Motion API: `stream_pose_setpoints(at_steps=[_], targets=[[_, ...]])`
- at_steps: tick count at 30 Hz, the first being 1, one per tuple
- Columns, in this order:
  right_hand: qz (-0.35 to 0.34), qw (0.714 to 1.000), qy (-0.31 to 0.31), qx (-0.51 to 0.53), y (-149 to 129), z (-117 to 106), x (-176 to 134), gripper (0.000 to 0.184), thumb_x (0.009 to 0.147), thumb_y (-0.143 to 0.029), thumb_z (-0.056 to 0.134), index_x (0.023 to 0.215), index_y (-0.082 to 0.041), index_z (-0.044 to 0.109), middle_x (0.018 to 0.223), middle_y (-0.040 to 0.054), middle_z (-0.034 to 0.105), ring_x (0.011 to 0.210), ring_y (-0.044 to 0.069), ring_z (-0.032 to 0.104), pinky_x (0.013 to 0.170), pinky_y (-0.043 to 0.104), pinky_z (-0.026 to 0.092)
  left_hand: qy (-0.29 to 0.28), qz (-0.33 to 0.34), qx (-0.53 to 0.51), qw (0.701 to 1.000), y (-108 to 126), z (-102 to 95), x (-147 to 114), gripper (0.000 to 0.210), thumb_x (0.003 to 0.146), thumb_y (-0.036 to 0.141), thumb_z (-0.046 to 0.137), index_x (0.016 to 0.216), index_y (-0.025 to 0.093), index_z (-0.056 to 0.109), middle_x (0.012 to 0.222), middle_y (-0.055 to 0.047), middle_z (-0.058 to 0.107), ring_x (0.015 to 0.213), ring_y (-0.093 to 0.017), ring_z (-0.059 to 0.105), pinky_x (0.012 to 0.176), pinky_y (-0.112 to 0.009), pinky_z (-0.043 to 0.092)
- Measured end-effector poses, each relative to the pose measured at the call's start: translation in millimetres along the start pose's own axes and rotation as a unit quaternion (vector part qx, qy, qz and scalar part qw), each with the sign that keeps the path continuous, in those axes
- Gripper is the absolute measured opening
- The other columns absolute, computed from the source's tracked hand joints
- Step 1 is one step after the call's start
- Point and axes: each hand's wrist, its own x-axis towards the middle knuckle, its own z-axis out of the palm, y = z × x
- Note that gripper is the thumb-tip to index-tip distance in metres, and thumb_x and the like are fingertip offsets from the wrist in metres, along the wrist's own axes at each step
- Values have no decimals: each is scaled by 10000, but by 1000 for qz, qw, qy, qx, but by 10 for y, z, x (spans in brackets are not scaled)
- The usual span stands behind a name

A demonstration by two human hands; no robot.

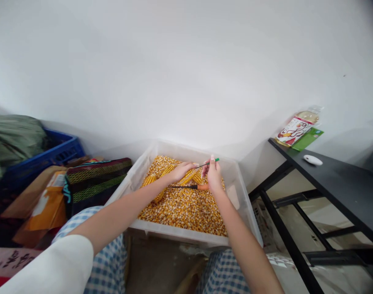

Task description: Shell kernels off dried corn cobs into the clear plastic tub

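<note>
1. A green-handled tool (pixel 217 159) is gripped by the right hand (pixel 213 174), shaft toward the left hand (pixel 180 172), seemingly for control.
2. Corn cobs (pixel 188 177) are overlain by the left hand (its grip cannot be told).
3. Cobs and kernels (pixel 189 208) are kept inside the tub (pixel 183 232), presumably against spilling.

Soft light brightens the white wall (pixel 180 73), casting faint shadows, while lens distortion stretches the edges.
</note>
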Motion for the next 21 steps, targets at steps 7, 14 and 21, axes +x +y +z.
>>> stream_pose_setpoints(at_steps=[7,14,21], targets=[[20,999,5,-50,35,-28,46,465,792,-656,413,705,-201,447,368,-99,405,268,65,353,283,176,272,-9,-5,23,1000,-59,30,-6,353,809,463,476,694,164,624,731,3,625,780,-192,541,771,-268,395],[20,1000,23,-8,25,-42,63,483,791,-671,394,703,-199,444,366,-99,402,267,64,350,287,181,269,1,1,2,1000,-52,36,17,339,791,450,461,680,162,601,740,-9,631,792,-196,533,791,-277,398],[-2,1000,-16,11,-3,42,-42,433,804,-628,421,769,-197,451,446,-80,498,314,67,440,346,181,359,2,-26,-74,997,-42,32,24,409,793,508,467,690,141,616,724,-32,647,775,-200,563,807,-302,412]])
